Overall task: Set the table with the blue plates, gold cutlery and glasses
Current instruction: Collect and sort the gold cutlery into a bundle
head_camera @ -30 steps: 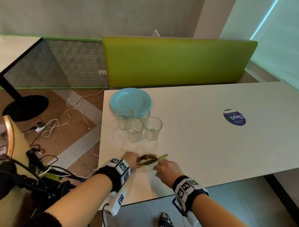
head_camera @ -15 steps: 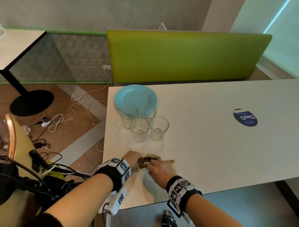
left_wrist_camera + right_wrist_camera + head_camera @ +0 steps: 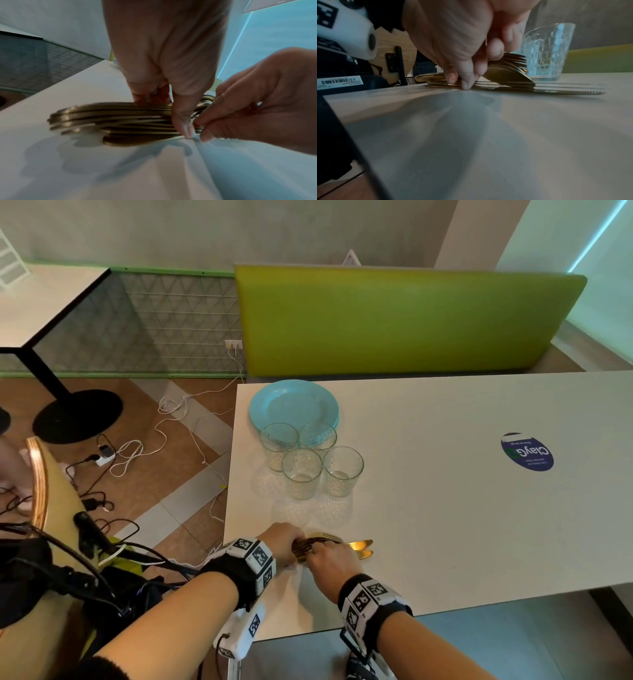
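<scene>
Four clear glasses (image 3: 310,458) stand in a tight cluster on the white table (image 3: 462,508), all upright and holding nothing, the two far ones touching or overlapping the near rim of a stack of blue plates (image 3: 293,404) that sits at the table's far left corner; the top plate is bare. Near the front left edge lies the gold cutlery (image 3: 329,546), a pile of flat pieces stacked on one another with knife blades poking out to the right. The left hand (image 3: 282,544) comes down on the handle end of the pile, thumb and fingers curled round the stacked handles, as the left wrist view shows. The right hand (image 3: 334,565) meets it from the near side, its thumb and forefinger pinching into the pile at about the middle; in the right wrist view the fingertips (image 3: 467,81) reach the table right at the lowest pieces, and fork tines and a spoon bowl fan out behind them. One glass stands just beyond the pile in that view. A round blue sticker (image 3: 527,451) lies on the table well to the right, and a green bench back (image 3: 404,320) runs along the far side.
</scene>
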`<state>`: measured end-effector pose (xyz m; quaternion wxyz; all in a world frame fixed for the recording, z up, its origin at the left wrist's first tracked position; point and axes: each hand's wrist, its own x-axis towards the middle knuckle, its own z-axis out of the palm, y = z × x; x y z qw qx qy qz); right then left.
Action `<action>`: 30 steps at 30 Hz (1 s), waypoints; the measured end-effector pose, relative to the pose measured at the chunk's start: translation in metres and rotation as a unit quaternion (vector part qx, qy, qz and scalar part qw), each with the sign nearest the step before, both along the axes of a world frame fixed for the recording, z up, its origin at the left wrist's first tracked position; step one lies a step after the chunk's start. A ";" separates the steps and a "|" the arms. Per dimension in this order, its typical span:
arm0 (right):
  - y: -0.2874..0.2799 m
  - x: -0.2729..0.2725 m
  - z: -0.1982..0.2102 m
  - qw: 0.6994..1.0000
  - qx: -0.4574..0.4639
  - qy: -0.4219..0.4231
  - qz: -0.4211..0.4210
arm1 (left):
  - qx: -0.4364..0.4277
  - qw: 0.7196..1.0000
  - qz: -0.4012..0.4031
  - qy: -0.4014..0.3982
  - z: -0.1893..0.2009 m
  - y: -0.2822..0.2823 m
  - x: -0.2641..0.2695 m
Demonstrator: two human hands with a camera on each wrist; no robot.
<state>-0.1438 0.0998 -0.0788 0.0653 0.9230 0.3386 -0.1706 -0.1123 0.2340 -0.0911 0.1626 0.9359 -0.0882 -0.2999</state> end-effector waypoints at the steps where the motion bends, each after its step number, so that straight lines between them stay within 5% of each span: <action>1: 0.001 0.001 0.003 1.000 -0.004 0.008 0.002 | -0.002 1.000 -0.001 0.000 0.000 0.000 0.000; 30: 0.001 0.017 -0.004 1.000 0.017 -0.002 -0.004 | -0.075 0.983 0.128 -0.108 -0.016 0.013 0.017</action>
